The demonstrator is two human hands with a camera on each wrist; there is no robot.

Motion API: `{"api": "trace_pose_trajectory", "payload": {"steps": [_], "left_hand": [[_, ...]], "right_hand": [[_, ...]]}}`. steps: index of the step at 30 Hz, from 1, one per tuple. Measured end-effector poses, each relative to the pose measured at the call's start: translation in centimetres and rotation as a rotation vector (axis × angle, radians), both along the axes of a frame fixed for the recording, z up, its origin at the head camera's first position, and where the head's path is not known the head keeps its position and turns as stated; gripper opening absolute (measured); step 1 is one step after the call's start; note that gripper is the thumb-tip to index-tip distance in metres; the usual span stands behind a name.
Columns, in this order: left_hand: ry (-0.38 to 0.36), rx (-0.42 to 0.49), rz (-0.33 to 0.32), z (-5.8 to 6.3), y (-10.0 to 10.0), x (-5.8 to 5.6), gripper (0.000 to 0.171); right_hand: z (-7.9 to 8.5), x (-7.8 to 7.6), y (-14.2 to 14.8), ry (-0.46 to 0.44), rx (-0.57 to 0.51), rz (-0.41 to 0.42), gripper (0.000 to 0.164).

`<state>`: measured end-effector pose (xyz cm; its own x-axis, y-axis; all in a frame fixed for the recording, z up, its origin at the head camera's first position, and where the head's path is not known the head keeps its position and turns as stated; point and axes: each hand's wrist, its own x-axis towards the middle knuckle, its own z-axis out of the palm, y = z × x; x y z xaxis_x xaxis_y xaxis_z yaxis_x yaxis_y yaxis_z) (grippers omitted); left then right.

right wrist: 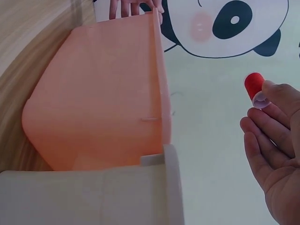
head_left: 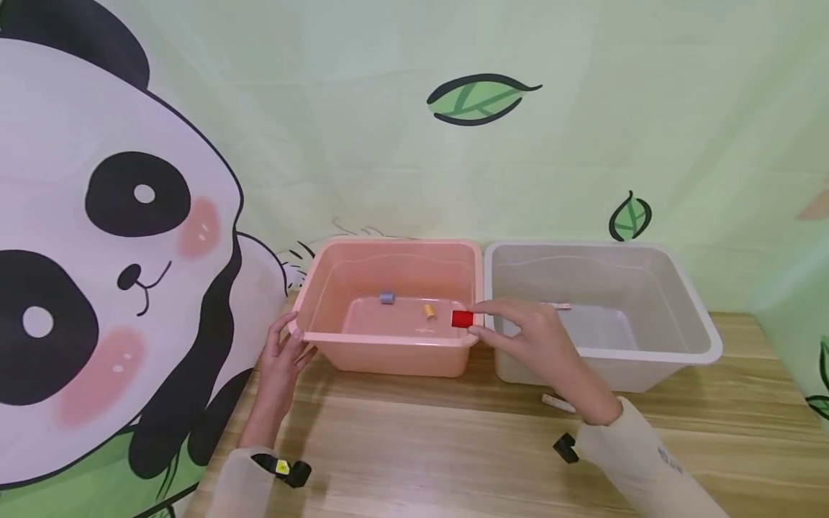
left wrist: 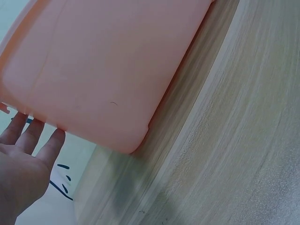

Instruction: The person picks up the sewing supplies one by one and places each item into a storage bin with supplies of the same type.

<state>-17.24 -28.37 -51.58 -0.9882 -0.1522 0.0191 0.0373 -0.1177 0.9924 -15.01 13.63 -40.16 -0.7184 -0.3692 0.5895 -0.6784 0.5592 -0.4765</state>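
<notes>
My right hand (head_left: 540,338) pinches a spool of red thread (head_left: 462,319) by its white end, between thumb and fingers. In the head view the spool overlaps the right front corner of the pink bin (head_left: 388,347); the right wrist view shows the red spool (right wrist: 254,86) above the bins' rims. My left hand (head_left: 281,363) holds the pink bin's left front corner, fingertips (left wrist: 57,136) against its outer wall. Inside that bin lie a blue spool (head_left: 387,298) and a yellow spool (head_left: 430,312).
A grey bin (head_left: 648,355) stands right beside the pink one, holding a small pale, reddish-marked piece (head_left: 558,306). Another small pale piece (head_left: 558,403) lies on the wooden table (head_left: 414,446) in front of it. A panda-print cloth (head_left: 363,144) hangs close behind both bins.
</notes>
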Motion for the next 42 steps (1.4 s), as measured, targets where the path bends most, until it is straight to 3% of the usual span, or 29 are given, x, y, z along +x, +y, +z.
{"api": "trace_pose_trajectory", "payload": {"steps": [11,25,33,42], "left_hand": [[0.002,0.018,0.003,0.1,-0.1,0.0,0.047],[0.000,0.008,-0.001,0.0,-0.1,0.1,0.047],[-0.014,0.018,0.000,-0.1,-0.3,0.0,0.046],[-0.043,-0.080,-0.043,1.1,-0.9,-0.7,0.044]], "right_hand": [[1.1,-0.9,-0.5,-0.089,0.014,0.036,0.035],[2.3,-2.1,-1.5,-0.084,0.053,0.035,0.035],[2.9,-3.4,-2.2,-0.037,0.039,0.089,0.028],[4.1,-5.0,-3.0,-0.115,0.040,0.131,0.025]]}}
